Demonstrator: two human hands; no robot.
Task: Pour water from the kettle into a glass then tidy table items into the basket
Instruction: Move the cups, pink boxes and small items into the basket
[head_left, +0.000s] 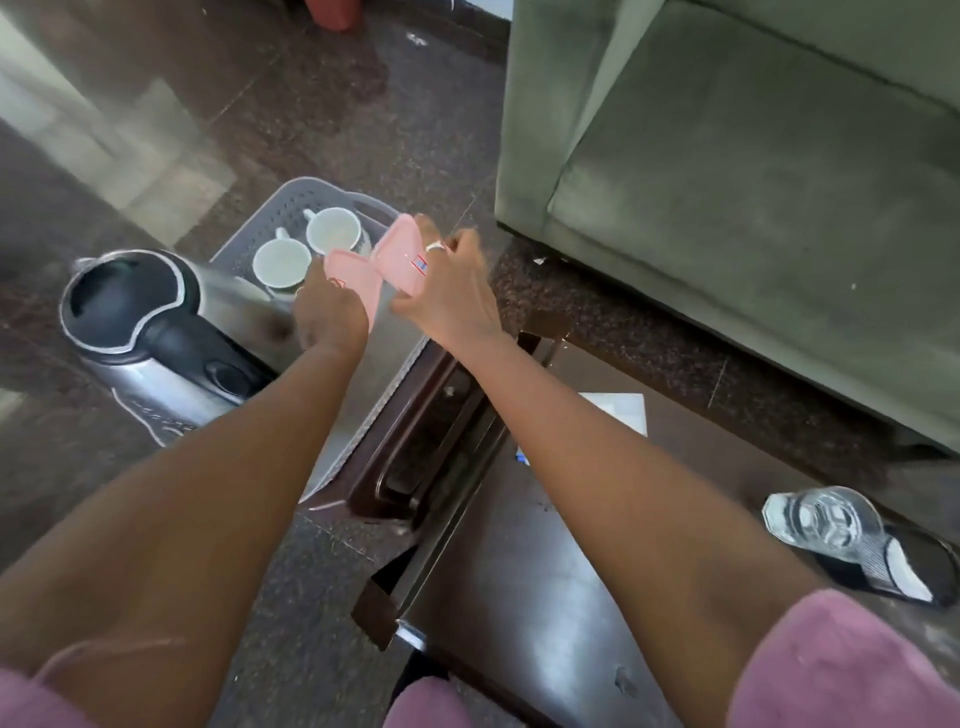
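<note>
A grey perforated basket (291, 200) sits on the floor ahead of me. Two white cups (280, 262) (332, 228) stand inside it, and the steel kettle with a black lid (130, 301) lies at its near left. Over the basket's right side my left hand (327, 314) grips one pink flat lid (350, 280). Beside it my right hand (447, 296), with a ring on one finger, grips a second pink lid (400, 254). The two lids touch at an angle. A clear glass (823, 517) stands on the dark table at the right.
A dark wooden table (545, 571) with an open drawer (441, 431) stands right of the basket. A white paper (623, 410) lies on it, and a black case (893, 571) lies under the glass. A green sofa (753, 182) fills the upper right.
</note>
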